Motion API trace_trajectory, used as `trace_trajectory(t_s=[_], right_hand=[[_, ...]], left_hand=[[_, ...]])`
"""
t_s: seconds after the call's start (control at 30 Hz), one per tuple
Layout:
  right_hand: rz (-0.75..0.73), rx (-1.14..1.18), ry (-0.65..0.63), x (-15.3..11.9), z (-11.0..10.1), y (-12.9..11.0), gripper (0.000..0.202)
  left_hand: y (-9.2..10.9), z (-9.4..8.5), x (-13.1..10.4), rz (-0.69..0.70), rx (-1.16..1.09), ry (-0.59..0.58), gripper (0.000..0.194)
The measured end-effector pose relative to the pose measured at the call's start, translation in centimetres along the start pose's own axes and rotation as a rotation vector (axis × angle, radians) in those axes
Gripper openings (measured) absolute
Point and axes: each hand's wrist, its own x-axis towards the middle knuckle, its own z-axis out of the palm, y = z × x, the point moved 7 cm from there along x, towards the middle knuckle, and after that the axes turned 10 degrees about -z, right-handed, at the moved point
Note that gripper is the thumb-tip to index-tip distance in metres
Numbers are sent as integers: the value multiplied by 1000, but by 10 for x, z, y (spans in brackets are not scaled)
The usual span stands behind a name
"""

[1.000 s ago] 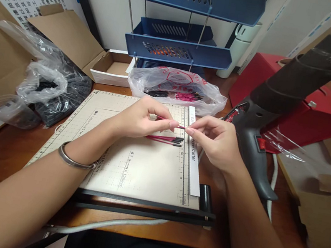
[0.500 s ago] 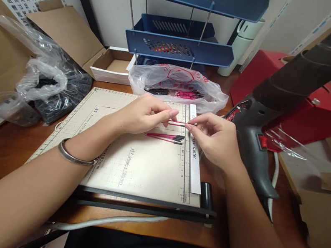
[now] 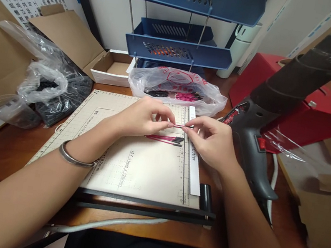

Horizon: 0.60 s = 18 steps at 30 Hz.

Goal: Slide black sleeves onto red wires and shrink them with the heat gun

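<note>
Between my two hands a thin red-and-black wire (image 3: 178, 126) is stretched level above the paper cutter board (image 3: 151, 168). My left hand (image 3: 146, 116), with a metal bangle at the wrist, pinches the wire's left part between thumb and forefinger. The fingertips of my right hand (image 3: 209, 137) close on its black right end, beside the white strip (image 3: 194, 175) of the cutter. Just below the held wire lies a small bundle of red wires (image 3: 163, 139) with black ends. My fingers cover both tips of the held wire.
A clear plastic bag (image 3: 212, 100) with red and black wires sits behind the board. To the right hangs a dark heat gun (image 3: 246, 133) before a red box (image 3: 255, 80). An open carton (image 3: 111, 77), a bag of black pieces (image 3: 61, 102) and a blue rack (image 3: 177, 52) stand around.
My left hand has shifted slightly right and its thumb and forefinger now pinch the wire. Its gap to my right hand has narrowed. The bundle stays put on the board.
</note>
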Motion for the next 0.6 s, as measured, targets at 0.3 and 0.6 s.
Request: trace_trajectory(t_s=[0.3,0.6], right_hand=[[155,-103,137,0,-12,16,12],[116,-144,1,0,-2,10,10]], left_hand=[[-11,1,-1,-74,214,-46,17],[-8,9,2,-45,242,-103,16]])
